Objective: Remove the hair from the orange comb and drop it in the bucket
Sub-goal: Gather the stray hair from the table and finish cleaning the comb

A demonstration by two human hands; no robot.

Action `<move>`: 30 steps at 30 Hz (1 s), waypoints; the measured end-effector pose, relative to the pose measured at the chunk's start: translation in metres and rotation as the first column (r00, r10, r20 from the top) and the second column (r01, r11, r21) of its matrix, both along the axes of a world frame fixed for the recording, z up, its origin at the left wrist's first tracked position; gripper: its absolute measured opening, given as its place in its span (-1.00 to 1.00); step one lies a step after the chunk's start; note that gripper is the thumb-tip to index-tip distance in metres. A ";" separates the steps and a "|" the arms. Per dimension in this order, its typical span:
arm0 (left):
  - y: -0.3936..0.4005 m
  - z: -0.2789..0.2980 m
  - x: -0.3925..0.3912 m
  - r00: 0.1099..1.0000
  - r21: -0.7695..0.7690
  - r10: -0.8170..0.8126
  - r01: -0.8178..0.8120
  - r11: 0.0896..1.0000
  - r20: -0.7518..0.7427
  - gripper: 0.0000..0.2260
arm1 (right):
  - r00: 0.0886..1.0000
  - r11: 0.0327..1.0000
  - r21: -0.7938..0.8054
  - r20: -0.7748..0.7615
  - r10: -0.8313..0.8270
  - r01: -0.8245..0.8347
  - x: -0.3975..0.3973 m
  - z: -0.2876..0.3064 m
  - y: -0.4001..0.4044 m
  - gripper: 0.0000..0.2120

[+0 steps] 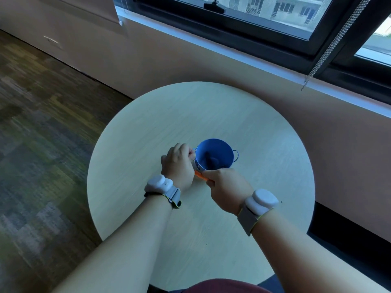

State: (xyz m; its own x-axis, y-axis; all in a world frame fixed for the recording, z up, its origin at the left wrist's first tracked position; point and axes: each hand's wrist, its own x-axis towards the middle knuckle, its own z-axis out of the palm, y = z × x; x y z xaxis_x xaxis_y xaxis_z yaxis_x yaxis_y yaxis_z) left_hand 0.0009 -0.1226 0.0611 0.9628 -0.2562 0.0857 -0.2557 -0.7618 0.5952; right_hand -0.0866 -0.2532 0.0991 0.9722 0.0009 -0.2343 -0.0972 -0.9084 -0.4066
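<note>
— What can we not make out here?

— Most of the orange comb [199, 175]; we see only a short orange sliver between the two hands, just beside the near wall of the blue bucket [214, 154]; its teeth are hidden, and we cannot tell whether hair clings to them. Our right hand [226, 187] is curled round the comb's near end and grips it; the fingers themselves lie under the hand, out of sight.

— And the left hand [178, 166]?

— Its fingers are bent, the tips pressed together at the bucket's left rim near the small handle there; it looks like a pinch, but whatever it pinches is too fine for us to see. Inside the bucket lies a dark clump [211, 160] on the bottom — blurred, so we cannot say for certain that it is hair.

— What else is around us?

— The bucket stands near the middle of a round pale wooden table [148, 127]; each wrist carries a white band device [263, 200] on a grey strap. Beyond the table runs a beige wall under a dark-framed window [264, 22]; a bead chain [330, 47] hangs at the right, ending just above the sill. Patterned carpet [42, 123] covers the floor on the left; a strip of dark red cloth [222, 286] is cut off at the bottom edge.
</note>
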 end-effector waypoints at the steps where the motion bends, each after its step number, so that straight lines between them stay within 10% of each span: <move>1: 0.004 -0.002 0.004 1.000 0.037 -0.009 0.009 0.999 -0.012 -0.94 | 0.999 0.999 -0.015 0.025 0.028 -0.028 0.000 0.001 0.002 -0.80; 12: 0.035 -0.005 0.024 0.802 -0.145 -0.042 -0.056 0.988 -0.596 -0.87 | 0.971 0.985 0.159 0.237 0.034 -0.073 -0.007 -0.008 -0.023 -0.67; 16: 0.034 -0.001 0.015 0.630 -0.365 -0.147 -0.231 0.902 -0.762 -0.75 | 0.986 0.778 0.622 0.058 -0.156 0.086 -0.009 -0.001 -0.026 -0.76; 21: 0.020 0.000 0.001 0.538 -0.459 -0.239 -0.322 0.828 -0.808 -0.81 | 0.975 0.570 0.804 -0.054 -0.214 0.169 -0.009 0.001 -0.011 -0.76; 26: 0.009 0.002 -0.002 0.720 -0.448 -0.017 -0.414 0.793 -0.694 -0.91 | 0.960 0.540 0.811 -0.088 -0.267 0.225 -0.010 -0.004 -0.017 -0.75; 30: 0.007 0.014 -0.007 0.910 -0.457 0.380 -0.412 0.788 -0.164 -0.88 | 0.947 0.621 0.736 -0.083 -0.310 0.268 -0.011 -0.009 -0.022 -0.76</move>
State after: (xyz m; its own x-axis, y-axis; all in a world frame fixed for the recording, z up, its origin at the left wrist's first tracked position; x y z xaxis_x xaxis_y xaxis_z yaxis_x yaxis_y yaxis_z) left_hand -0.0060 -0.1153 0.0755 0.9781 0.2054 0.0339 0.0546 -0.4099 0.9105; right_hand -0.0978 -0.2749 0.0906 0.9622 -0.1327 -0.2378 -0.2641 -0.2419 -0.9337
